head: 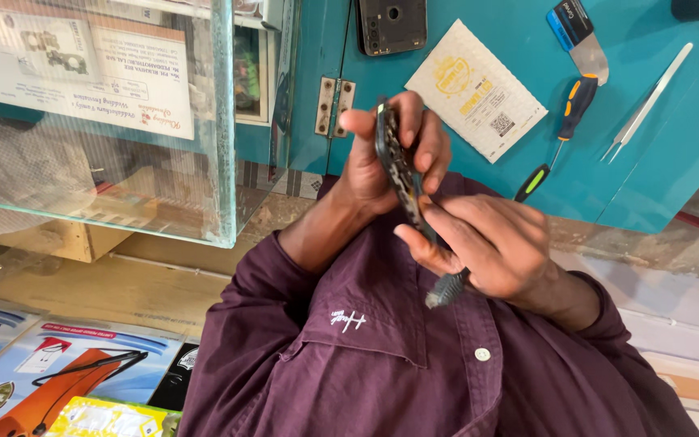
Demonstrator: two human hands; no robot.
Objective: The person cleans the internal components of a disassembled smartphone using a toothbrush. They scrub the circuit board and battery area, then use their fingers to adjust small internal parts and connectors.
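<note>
Left hand (382,158) grips opened phone (398,174) | right hand (487,243) clutches brush (446,287) | cream card (475,91) on teal counter (657,178)

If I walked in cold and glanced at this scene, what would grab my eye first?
Most likely the two hands in the middle: the left hand grips an opened phone edge-on, while the right hand holds a small brush beside it. Behind them, on the teal counter, lie a screwdriver, tweezers and a scraper, with a glass case at left.
</note>
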